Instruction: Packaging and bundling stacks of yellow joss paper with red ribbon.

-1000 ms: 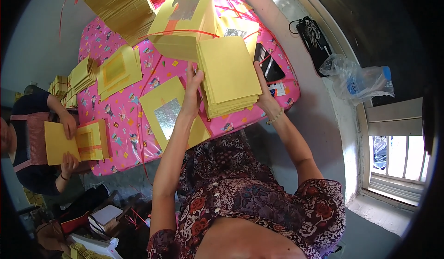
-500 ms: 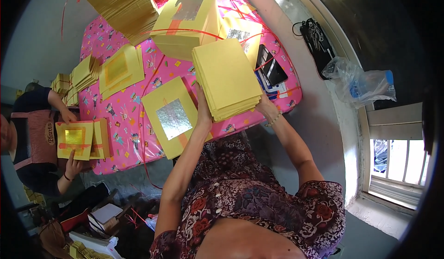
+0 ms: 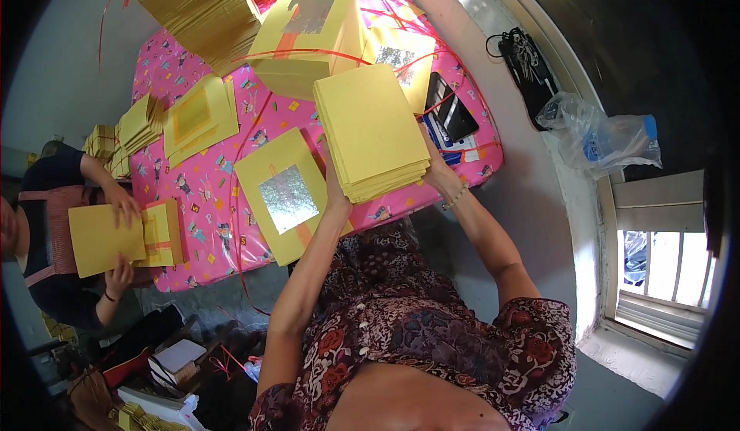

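My left hand and right hand pressed a yellow stack between them, one on each side, above the pink table. A sheet lay by my left hand, a phone past my right. Farther left, another person held yellow paper.

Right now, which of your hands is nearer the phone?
Right. The right hand holds the paper stack just short of the phone; the left hand is across the stack, farther left.

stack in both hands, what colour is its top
Plain yellow; the stack shows best in the head view.
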Demonstrator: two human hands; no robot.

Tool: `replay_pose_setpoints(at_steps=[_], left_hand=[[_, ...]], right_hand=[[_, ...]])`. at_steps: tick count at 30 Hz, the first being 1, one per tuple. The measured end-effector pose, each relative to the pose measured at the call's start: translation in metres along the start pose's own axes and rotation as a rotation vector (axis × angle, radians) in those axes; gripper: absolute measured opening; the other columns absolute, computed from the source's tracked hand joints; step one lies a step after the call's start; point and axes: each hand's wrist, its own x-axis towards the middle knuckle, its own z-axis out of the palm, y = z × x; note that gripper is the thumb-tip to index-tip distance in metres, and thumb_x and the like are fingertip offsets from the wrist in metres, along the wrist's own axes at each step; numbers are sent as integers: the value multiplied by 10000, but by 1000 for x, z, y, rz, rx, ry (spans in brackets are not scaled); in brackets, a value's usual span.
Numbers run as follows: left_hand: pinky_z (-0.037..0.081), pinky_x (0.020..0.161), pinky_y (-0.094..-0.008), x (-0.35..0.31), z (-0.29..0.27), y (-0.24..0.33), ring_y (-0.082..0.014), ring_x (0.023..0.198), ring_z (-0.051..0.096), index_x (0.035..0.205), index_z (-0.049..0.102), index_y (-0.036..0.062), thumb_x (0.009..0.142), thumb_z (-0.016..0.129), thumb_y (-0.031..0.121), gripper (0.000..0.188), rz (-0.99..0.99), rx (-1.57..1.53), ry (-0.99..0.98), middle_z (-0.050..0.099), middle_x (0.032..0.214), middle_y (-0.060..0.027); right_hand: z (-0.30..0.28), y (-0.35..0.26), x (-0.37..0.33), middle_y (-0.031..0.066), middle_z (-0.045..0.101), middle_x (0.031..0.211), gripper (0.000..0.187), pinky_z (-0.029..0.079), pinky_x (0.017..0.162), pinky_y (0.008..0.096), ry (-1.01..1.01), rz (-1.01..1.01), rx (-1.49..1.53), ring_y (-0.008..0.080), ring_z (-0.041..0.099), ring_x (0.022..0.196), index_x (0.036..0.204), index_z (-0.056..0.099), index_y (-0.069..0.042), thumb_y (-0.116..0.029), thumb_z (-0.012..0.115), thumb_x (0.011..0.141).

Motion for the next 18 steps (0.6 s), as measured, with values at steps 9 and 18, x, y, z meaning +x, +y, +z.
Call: replay_pose_setpoints(at_steps=[9,18], left_hand=[[93,1195,-381,-15,23,30,-244,1488,48,1551,-48,107,1031,156,537,705,471,170,-194,6,1627,-81],[158,1188,-365,-12,14,37,-213,1469,154,1561,61,120,1041,181,516,665,90,-366,-104,125,1612,-59]], right_hand=[[1,-7,-5,62,425,1473,564,434,1043,338,-23,-308,-20,170,473,1294,1514,274,-97,-340,439,1033],[-40,21,12,72,430,1465,551,433,1035,331,-120,-317,-298,166,477,1287,1501,296,-86,-363,412,1040]])
